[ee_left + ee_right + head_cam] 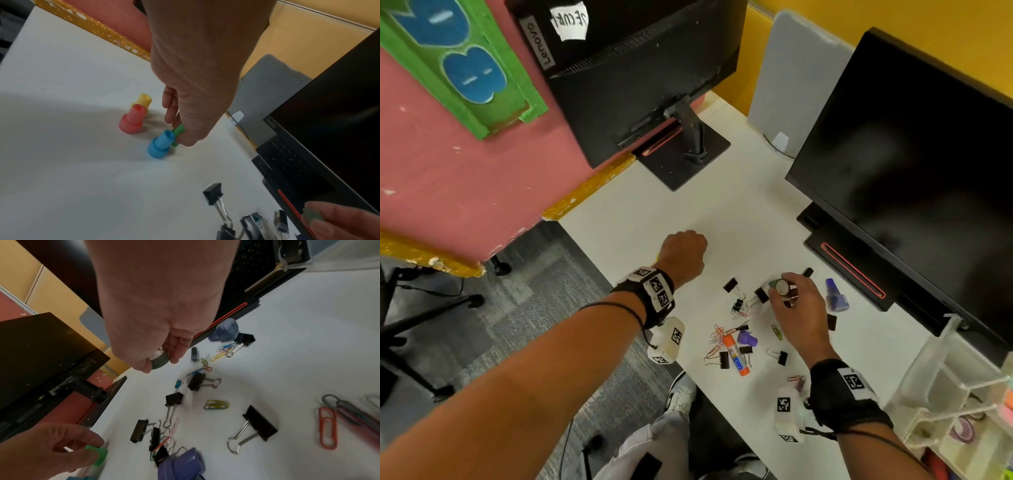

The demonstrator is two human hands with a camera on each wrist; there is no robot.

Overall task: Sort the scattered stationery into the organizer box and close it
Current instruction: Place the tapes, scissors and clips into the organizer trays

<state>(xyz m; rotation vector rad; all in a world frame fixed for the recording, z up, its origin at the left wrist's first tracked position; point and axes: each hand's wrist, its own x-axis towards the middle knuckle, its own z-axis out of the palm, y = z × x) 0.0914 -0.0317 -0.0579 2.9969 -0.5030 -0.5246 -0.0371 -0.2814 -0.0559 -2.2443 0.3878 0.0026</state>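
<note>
My left hand (683, 251) hovers over the white desk (722, 212), curled, and pinches a small green stamper (178, 134). It is just off the desk beside a blue stamper (160, 146); a red stamper (131, 121) and a yellow stamper (144, 99) stand behind. My right hand (786, 291) grips a small grey-green tape roll (161, 361) above the scattered pile. Black binder clips (730, 285), coloured paper clips (717, 334), a glue stick (736, 354) and a purple stamper (747, 339) lie below it. The clear organizer box (941, 383) stands open at the lower right.
A monitor (914, 178) with its base (849, 270) stands right of the pile, and another monitor (633, 68) sits at the back left. A blue-purple bottle (835, 296) lies by the nearer base. The desk's left edge drops to the carpet and a chair base (421, 329).
</note>
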